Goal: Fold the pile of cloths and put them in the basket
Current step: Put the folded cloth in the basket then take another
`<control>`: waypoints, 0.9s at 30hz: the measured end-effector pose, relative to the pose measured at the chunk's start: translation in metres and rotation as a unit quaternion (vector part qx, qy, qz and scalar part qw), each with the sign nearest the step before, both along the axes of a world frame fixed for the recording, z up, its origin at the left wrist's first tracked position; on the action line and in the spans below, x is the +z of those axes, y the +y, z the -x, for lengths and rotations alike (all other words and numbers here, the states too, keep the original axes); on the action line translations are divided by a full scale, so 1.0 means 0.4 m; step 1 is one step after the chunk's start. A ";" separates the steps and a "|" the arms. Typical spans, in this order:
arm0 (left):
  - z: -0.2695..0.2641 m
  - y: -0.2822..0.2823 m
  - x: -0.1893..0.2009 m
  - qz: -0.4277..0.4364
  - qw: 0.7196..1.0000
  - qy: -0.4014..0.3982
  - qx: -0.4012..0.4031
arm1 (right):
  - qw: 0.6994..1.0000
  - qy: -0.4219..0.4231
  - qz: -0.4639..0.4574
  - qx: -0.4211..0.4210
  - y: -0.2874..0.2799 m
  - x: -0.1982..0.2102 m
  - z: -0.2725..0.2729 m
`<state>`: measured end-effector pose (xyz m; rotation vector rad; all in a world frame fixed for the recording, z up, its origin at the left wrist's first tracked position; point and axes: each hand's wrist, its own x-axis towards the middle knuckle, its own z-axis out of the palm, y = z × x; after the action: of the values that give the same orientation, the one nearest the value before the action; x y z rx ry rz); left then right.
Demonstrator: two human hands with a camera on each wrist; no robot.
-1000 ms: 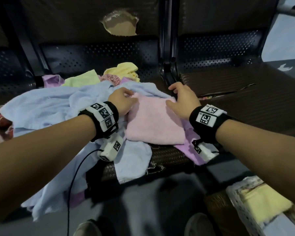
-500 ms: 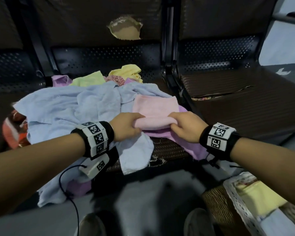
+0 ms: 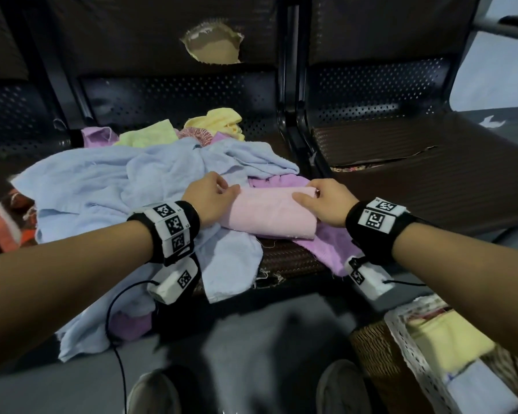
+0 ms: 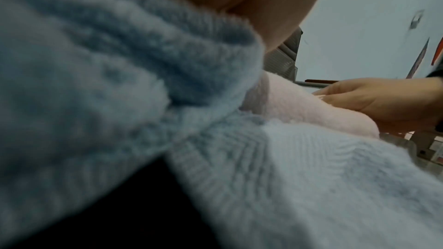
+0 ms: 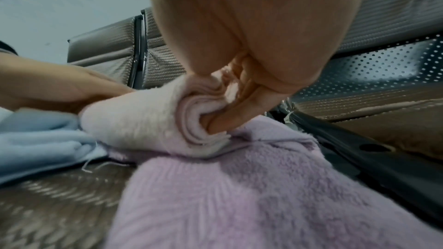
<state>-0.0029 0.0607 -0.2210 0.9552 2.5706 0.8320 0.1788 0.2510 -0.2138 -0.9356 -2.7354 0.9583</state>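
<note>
This looks like a waiting room or hall, not a home. A row of dark metal seats (image 3: 401, 162) with many small holes stands joined side by side, like the benches in a station or clinic. One seat back has a torn hole (image 3: 213, 44) in its cover. A plain pale wall (image 3: 497, 70) is behind, and the floor (image 3: 245, 348) is grey.

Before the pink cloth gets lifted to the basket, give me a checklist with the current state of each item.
1. Pink cloth folded compactly: ok, layered fold visible.
2. Right hand grip on its end: ok, fingers tucked into the layers.
3. Left hand grip on the other end: ok.
4. Free of the purple cloth beneath: cannot tell.
5. Basket has room: cannot tell, partly out of view.
</note>
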 end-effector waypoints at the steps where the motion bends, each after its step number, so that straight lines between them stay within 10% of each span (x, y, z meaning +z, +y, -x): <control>1: 0.002 0.003 -0.003 0.033 0.999 0.012 0.001 | 1.000 -0.016 -0.013 -0.011 0.002 -0.007 0.008; 6: 0.005 0.034 0.011 0.174 0.985 -0.017 -0.016 | 0.997 -0.055 -0.049 -0.031 0.001 -0.026 0.037; 12: -0.029 0.054 0.071 -0.010 0.991 -0.136 -0.018 | 0.991 -0.108 -0.065 0.038 0.019 0.031 0.050; 18: -0.126 0.094 0.225 -0.223 0.945 -0.207 -0.124 | 0.982 0.045 0.128 0.128 -0.019 0.163 0.011; 27: -0.368 0.281 0.311 -0.222 0.900 -0.331 -0.178 | 0.915 0.286 0.269 -0.090 0.031 0.174 -0.316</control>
<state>0.1443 0.1729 -0.0966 0.9899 1.5998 1.3697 0.3052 0.2635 -0.1443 -0.7768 -1.8968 1.6696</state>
